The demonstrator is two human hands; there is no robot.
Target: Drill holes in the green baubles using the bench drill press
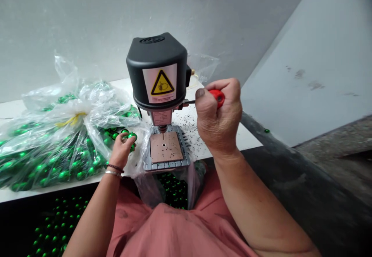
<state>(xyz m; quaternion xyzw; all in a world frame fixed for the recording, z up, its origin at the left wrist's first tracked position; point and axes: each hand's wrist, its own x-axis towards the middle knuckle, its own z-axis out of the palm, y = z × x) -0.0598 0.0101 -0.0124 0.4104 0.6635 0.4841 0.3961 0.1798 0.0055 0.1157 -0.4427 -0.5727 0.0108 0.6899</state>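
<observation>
A small bench drill press (pixel 158 71) with a black motor cover stands on the white table. Its thin bit points down at a brown square board (pixel 166 147) with a hole in it, set on the grey metal base (pixel 147 160). My right hand (pixel 219 119) is wrapped round the red knob (pixel 218 99) of the feed lever. To the left of the base, my left hand (pixel 121 148) pinches a shiny green ball (pixel 132 137) between thumb and fingers. More green balls lie right beside these fingers, and I cannot tell whether some are held too.
A clear plastic bag (pixel 69 121) of green balls, tied with yellow string, covers the table's left side. Dark shavings (pixel 192 135) are scattered right of the base. Below the table edge, more green balls (pixel 173 191) show in an open bag at my lap. A wall rises behind.
</observation>
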